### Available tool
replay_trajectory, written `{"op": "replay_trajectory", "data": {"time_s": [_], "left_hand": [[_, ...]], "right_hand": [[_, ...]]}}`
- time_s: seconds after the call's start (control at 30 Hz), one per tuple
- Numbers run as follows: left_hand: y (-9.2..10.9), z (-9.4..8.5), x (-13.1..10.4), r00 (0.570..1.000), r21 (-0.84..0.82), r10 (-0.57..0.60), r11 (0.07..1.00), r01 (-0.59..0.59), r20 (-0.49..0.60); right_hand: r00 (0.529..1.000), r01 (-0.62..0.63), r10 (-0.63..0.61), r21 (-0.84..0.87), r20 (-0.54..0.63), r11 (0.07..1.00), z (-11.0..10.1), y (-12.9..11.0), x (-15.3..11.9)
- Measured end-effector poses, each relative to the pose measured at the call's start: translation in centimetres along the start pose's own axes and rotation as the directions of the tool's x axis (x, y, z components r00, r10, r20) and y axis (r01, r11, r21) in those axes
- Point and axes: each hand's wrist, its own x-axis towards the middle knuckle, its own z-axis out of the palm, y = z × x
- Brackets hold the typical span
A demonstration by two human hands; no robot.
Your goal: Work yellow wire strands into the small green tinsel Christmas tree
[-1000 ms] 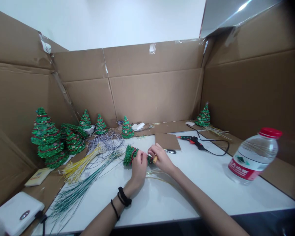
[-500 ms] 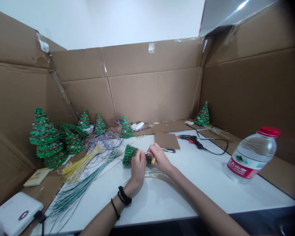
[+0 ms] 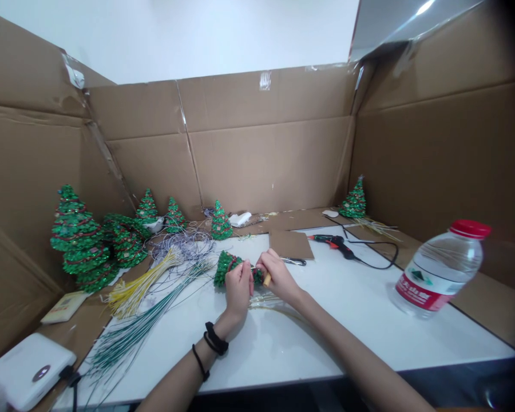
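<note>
A small green Christmas tree ornament (image 3: 224, 270) with a red garland lies on its side, its base to the left and its tip to the right. My left hand (image 3: 239, 290) is closed around its middle, a black band on the wrist. Close by on the right, my right hand (image 3: 280, 277) grips a tool with a short yellowish wooden handle (image 3: 266, 279) by the tree's tip. The tool's working end is hidden between my fingers. Pale thin wires (image 3: 264, 301) lie on the white board just below both hands.
Several finished-looking trees (image 3: 79, 240) stand at the left and back. Yellow wires (image 3: 143, 289), green wires (image 3: 141, 323) and tangled purple wire (image 3: 184, 243) spread left. A cardboard square (image 3: 289, 245), a hot glue gun (image 3: 337, 245) and a water bottle (image 3: 438, 274) sit right. Cardboard walls (image 3: 266, 154) enclose the table.
My left hand has shifted slightly left along the tree, and a little more of the tree's tip shows between the hands. My right hand is almost where it was.
</note>
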Motion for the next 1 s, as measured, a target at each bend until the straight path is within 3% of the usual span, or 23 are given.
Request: {"op": "replay_trajectory", "data": {"time_s": [0.1, 0.2, 0.27, 0.33, 0.4, 0.47, 0.53, 0.6, 0.67, 0.83, 1.0], "left_hand": [[0.1, -0.1, 0.1, 0.999, -0.001, -0.014, 1.000, 0.014, 0.043], [0.8, -1.8, 0.8, 0.993, 0.096, 0.076, 0.992, -0.084, 0.087], [1.2, -3.9, 1.6, 0.986, 0.198, 0.162, 0.966, -0.165, 0.027], [1.2, -6.4, 2.7, 0.975, 0.317, 0.188, 0.938, -0.143, -0.117], [0.6, -8.5, 3.8, 0.981, 0.460, 0.134, 0.886, -0.057, -0.138], [-0.3, -9.6, 4.7, 1.000, 0.458, -0.017, 0.888, 0.024, -0.019], [-1.2, -9.6, 5.1, 0.980, 0.330, -0.142, 0.940, 0.089, 0.141], [-1.9, -8.8, 5.1, 0.923, 0.193, -0.244, 0.962, 0.192, 0.298], [-2.1, -7.6, 4.8, 0.873, 0.068, -0.306, 0.950, 0.304, 0.379], [-2.1, -5.5, 3.3, 0.880, -0.173, -0.326, 0.900, 0.401, 0.344], [-2.0, -5.4, 2.5, 0.899, -0.253, -0.300, 0.887, 0.386, 0.318]], "right_hand": [[1.000, -0.005, 0.005, 0.012, -0.003, 1.000, -0.1, 0.0, 0.0], [0.998, -0.056, 0.056, 0.025, -0.025, 0.998, -0.5, 0.1, 0.0], [0.994, -0.099, 0.100, 0.032, -0.043, 0.995, -0.6, 0.1, 0.0], [0.989, -0.134, 0.137, 0.043, -0.062, 0.990, -0.7, 0.0, 0.2], [0.987, -0.144, 0.147, 0.050, -0.065, 0.988, -0.5, -0.3, 0.6], [0.990, -0.133, 0.134, 0.044, -0.039, 0.990, -0.1, -0.7, 1.3], [0.992, -0.128, 0.127, 0.020, 0.011, 0.992, 0.3, -1.2, 2.1], [0.989, -0.141, 0.142, -0.009, 0.049, 0.990, 0.8, -1.6, 2.8], [0.988, -0.139, 0.141, -0.041, 0.067, 0.989, 1.1, -1.9, 3.3], [0.995, -0.063, 0.076, -0.170, 0.071, 0.983, 1.2, -2.1, 2.4], [0.994, -0.005, 0.034, -0.272, 0.101, 0.962, 1.2, -2.0, 1.5]]}}
